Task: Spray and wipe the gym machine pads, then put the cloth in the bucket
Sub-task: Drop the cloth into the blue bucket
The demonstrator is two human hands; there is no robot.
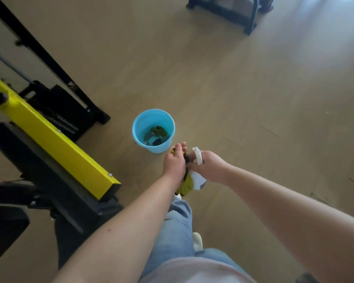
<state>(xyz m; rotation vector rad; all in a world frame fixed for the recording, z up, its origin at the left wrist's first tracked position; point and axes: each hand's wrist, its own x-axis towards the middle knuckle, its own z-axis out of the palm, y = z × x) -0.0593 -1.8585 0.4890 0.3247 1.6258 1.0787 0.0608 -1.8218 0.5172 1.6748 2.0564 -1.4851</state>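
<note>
Last step, seemingly: the left hand has its grip on the cloth, the right hand on the spray bottle. Next, drop the cloth into the bucket at eleven o'clock.

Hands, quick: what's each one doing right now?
Left hand: fingers curled round the yellow cloth.
Right hand: fingers curled round the white spray bottle.

place: gym | evidence: yellow-and-black weight machine, black equipment frame

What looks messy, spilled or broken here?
Nothing stands out. The blue bucket stands upright with crumpled cloths inside; the left hand holds a yellow cloth, the right hand a spray bottle.
</note>
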